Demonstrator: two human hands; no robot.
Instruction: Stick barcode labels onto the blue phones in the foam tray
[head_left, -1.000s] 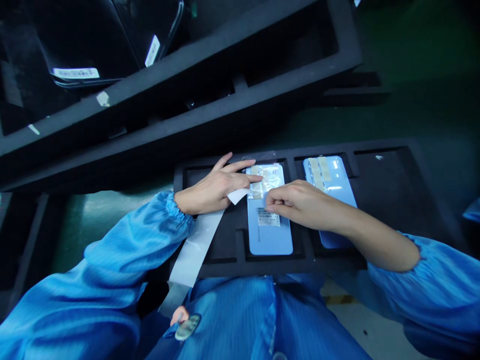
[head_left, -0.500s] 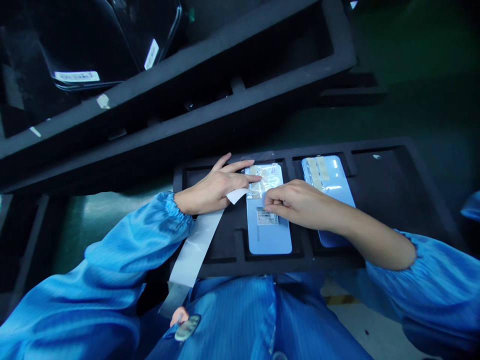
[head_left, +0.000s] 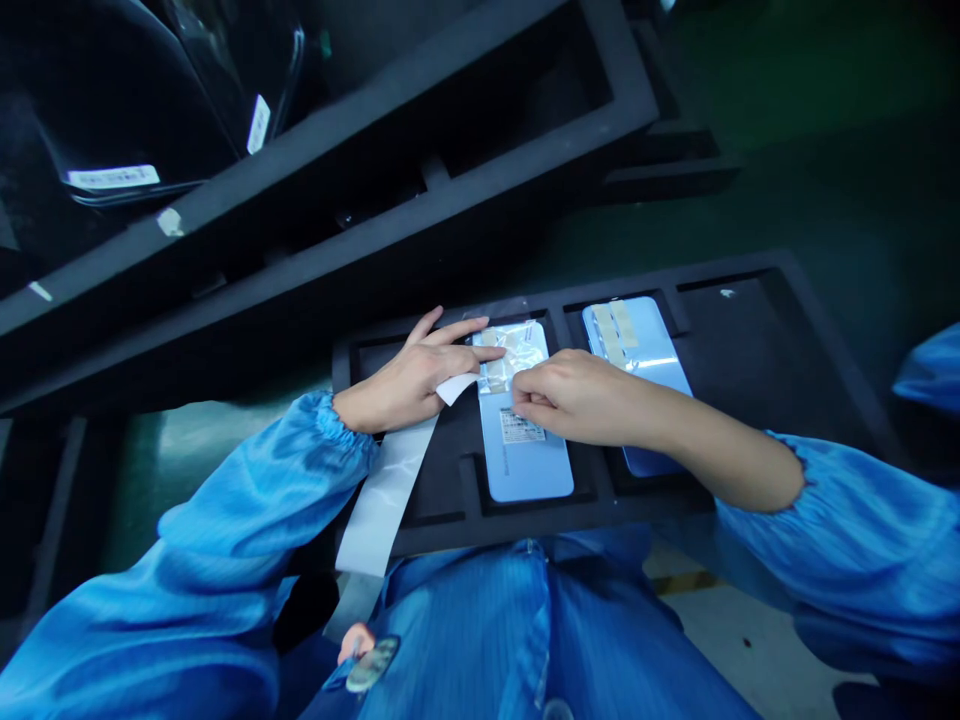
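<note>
L hand (head_left: 401,388) spread wide on clear plastic film (head_left: 514,355) over a pale-blue rectangular phone (head_left: 525,468) in a black foam tray (head_left: 724,345), long white paper strip (head_left: 382,500) under its palm — R hand (head_left: 566,393) pinched narrow at film edge, can't tell on what.

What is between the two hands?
In the head view, a crinkled clear plastic film lies between the left hand and right hand, on a flat pale blue phone, beside a small white paper tab.

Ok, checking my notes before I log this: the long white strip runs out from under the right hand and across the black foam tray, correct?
Not quite: the long white strip runs out from under the left hand, not the right hand, as the head view shows. It does cross the black foam tray.
</note>
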